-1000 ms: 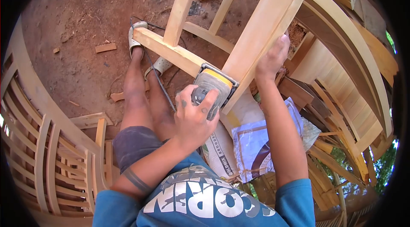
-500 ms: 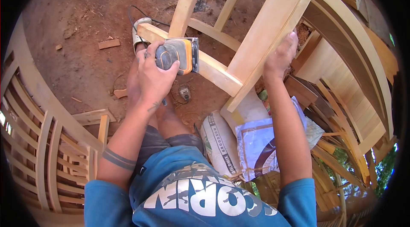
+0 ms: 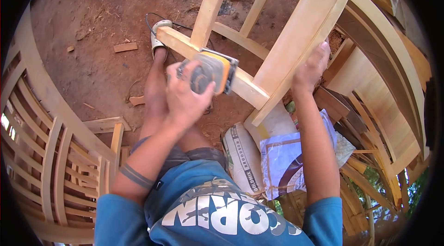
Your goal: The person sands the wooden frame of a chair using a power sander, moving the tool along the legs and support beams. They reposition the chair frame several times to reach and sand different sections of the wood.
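My left hand (image 3: 187, 95), slightly blurred, is wrapped round a grey and yellow power sander (image 3: 210, 72). The sander overlaps the middle of a pale wooden bar (image 3: 178, 42), its flat pad turned to the right; whether the pad touches the wood is unclear. This bar belongs to a wooden furniture frame (image 3: 296, 28) with a wide board and a curved rail. At the frame's right side, my right hand (image 3: 310, 70) grips the edge of the wide board, some fingers hidden behind it. A black cord (image 3: 150, 21) loops near the bar's far end.
Curved slatted furniture (image 3: 55, 162) stands at the left. Wood offcuts (image 3: 126, 47) lie on the dirt ground near my shoe (image 3: 156, 45). A printed sack (image 3: 243, 158) and a plastic sheet (image 3: 282, 162) sit below the frame. More wooden pieces (image 3: 370, 176) are piled at the right.
My left hand and the sander have moved right and down along the bar, and the sander has tilted. The frame and my right hand appear slightly farther right and lower, as the whole view has shifted.
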`<state>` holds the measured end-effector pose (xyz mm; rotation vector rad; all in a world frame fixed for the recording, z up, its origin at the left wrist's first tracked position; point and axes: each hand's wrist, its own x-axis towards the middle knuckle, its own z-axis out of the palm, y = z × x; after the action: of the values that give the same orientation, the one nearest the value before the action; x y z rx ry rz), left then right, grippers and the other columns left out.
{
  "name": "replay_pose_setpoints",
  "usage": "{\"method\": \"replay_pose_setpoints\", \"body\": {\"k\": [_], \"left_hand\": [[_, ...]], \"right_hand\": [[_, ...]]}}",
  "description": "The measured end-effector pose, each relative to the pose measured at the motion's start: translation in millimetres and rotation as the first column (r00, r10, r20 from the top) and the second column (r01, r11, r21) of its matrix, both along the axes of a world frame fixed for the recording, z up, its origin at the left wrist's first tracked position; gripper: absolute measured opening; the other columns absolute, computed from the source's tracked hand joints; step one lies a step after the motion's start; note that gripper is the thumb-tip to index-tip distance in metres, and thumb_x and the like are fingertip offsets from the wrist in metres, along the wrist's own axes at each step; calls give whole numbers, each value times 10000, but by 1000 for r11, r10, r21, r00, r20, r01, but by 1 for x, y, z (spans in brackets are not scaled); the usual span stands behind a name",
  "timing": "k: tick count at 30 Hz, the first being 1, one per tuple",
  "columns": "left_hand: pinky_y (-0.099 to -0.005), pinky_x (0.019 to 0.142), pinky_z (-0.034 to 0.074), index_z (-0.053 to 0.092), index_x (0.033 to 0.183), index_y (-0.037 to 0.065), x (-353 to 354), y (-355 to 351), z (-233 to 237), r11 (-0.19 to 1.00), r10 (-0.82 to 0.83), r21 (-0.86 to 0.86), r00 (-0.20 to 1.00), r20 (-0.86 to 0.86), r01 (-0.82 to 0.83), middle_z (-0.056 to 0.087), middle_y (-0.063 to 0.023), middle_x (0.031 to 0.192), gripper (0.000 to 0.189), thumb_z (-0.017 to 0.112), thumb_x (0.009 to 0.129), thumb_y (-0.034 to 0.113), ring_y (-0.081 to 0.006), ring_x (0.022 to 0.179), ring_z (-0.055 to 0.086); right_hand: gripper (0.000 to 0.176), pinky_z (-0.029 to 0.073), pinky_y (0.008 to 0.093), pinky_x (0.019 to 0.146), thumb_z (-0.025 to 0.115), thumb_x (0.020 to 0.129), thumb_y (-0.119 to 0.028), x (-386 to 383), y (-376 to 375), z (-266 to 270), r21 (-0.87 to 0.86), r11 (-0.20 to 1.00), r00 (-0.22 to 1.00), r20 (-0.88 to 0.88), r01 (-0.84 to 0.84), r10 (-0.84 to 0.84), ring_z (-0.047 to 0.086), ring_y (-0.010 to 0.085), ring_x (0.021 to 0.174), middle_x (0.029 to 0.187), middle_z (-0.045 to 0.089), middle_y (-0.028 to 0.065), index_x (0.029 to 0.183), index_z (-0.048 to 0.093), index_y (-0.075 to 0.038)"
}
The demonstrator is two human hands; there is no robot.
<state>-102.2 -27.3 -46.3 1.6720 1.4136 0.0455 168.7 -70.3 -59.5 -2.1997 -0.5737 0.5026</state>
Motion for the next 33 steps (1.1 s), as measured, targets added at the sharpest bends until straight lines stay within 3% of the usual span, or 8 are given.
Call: {"method": "replay_pose_setpoints", "body": {"k": [8, 11, 16, 22, 26, 28, 30, 33], "left_hand": [[-460, 941, 505, 568, 1271, 171, -63, 52, -108, 981, 188, -19, 972, -143, -193, 568, -206, 1137, 630, 845, 718, 292, -391, 1054, 620], [-462, 940, 508, 576, 1254, 185, -56, 49, -101, 987, 158, -15, 979, -129, -161, 572, -190, 1106, 618, 845, 711, 301, -395, 1034, 630], [-459, 917, 524, 551, 1268, 153, -13, 5, -16, 999, 16, -40, 1000, -6, -16, 526, -192, 1172, 598, 833, 742, 192, -386, 1039, 624], [-457, 879, 543, 569, 1257, 185, 26, -36, 29, 980, -175, 139, 952, 252, 143, 505, -211, 1176, 642, 859, 685, 162, -419, 1063, 592], [-450, 924, 536, 560, 1276, 170, 1, -13, -12, 997, 66, 18, 990, 126, -69, 528, -207, 1162, 605, 840, 740, 185, -415, 1046, 612], [-450, 939, 518, 545, 1280, 156, -12, 13, -24, 971, 186, -137, 979, -85, -196, 547, -212, 1153, 559, 803, 794, 251, -398, 1047, 632], [-454, 928, 517, 547, 1277, 157, -24, 16, -42, 978, 204, -37, 977, -57, -206, 548, -214, 1155, 556, 801, 790, 247, -404, 1042, 631], [-453, 924, 520, 557, 1264, 154, -13, 1, -14, 991, 113, -62, 993, -36, -115, 534, -207, 1163, 581, 825, 750, 195, -401, 1029, 627]], "right_hand": [[625, 397, 376, 1087, 358, 1086, -429, 1, 0, -1, -1, 1000, 1000, 3, 2, -2, 532, 274, 1256, 1389, 526, 211, 1436, 433, 82], [622, 399, 376, 1086, 360, 1085, -428, 1, 2, -2, 15, 1000, 1000, 8, 15, -15, 533, 276, 1256, 1390, 528, 210, 1433, 438, 82], [614, 404, 378, 1083, 365, 1086, -422, 4, -2, -7, -1, 999, 999, 1, 43, -43, 540, 274, 1251, 1378, 541, 214, 1429, 445, 81], [630, 405, 376, 1083, 376, 1082, -438, 3, 0, -5, -5, 999, 999, 17, 33, -33, 539, 274, 1255, 1381, 540, 215, 1430, 441, 83], [632, 404, 375, 1084, 371, 1083, -440, 3, -2, -5, 1, 1000, 1000, 10, 28, -28, 534, 275, 1261, 1398, 523, 217, 1436, 432, 81], [633, 403, 376, 1085, 368, 1084, -439, 5, -2, -7, 26, 1000, 1000, 9, 8, -8, 531, 276, 1264, 1405, 516, 219, 1441, 426, 80], [637, 402, 375, 1084, 371, 1083, -442, 3, -2, -4, 0, 1000, 1000, 15, 18, -18, 531, 278, 1265, 1398, 521, 221, 1440, 427, 82], [640, 402, 375, 1082, 375, 1082, -443, 2, 1, -8, 1, 1000, 1000, 9, 23, -23, 532, 279, 1263, 1387, 530, 224, 1437, 430, 86]]}}
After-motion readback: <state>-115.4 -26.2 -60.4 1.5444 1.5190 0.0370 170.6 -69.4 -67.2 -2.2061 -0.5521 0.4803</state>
